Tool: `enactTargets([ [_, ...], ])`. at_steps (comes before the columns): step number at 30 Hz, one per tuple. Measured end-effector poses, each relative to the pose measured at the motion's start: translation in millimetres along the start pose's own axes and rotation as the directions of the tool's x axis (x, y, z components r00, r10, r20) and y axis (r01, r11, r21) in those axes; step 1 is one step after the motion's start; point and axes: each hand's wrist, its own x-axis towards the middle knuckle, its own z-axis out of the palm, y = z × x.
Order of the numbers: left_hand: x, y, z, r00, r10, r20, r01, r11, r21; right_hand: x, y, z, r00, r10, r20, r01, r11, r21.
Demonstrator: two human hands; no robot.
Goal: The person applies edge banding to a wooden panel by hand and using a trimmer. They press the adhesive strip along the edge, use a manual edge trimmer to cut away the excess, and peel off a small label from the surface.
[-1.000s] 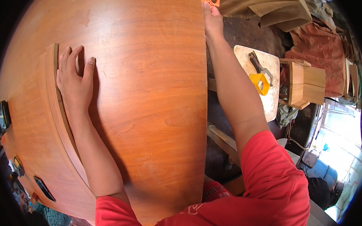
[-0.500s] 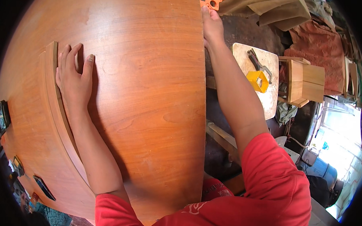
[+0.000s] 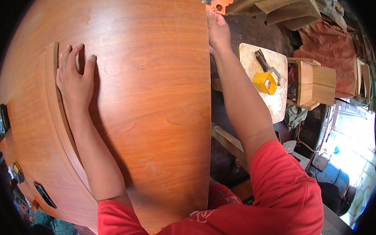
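A wide wood-grain panel lies in front of me. My left hand rests on it with the fingers spread, beside a long narrow wooden strip; the fingertips are up against or close to the strip. At the panel's far right edge, my right hand grips an orange edge trimmer with a metal part, partly cut off by the picture's top. The trimmer sits against the panel's edge, and my right fingers are partly hidden.
Right of the panel stands a worn white-topped stool bearing a yellow holder and a dark clamp-like tool. Beyond are a wooden piece and a reddish cloth. A phone lies at the near left.
The orange trimmer and my right hand have slid slightly nearer along the panel's edge. My left hand stays in place on the panel, and the whole view has shifted a little.
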Motion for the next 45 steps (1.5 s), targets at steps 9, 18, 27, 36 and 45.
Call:
enactTargets([
  [9,0,-1,1,1.0,-0.015,0.007,0.016,0.999,-0.037,-11,2,-6,1.0,-0.02,0.008,0.02,0.998,-0.054],
  [18,0,-3,2,1.0,-0.003,0.004,0.003,1.0,-0.024,-38,1,-7,1.0,0.018,-0.026,-0.02,0.999,-0.049],
  [27,1,-5,4,1.0,0.006,-0.001,-0.006,0.999,-0.032,-61,7,-14,0.999,0.005,-0.041,-0.009,0.995,-0.097],
  [36,2,-6,5,1.0,0.0,0.001,0.001,0.999,-0.035,-85,8,-20,0.998,0.03,-0.046,-0.033,0.997,-0.067],
  [45,3,-8,7,1.0,0.009,-0.005,-0.009,0.999,-0.034,-119,8,-25,0.996,0.051,-0.076,-0.056,0.996,-0.069],
])
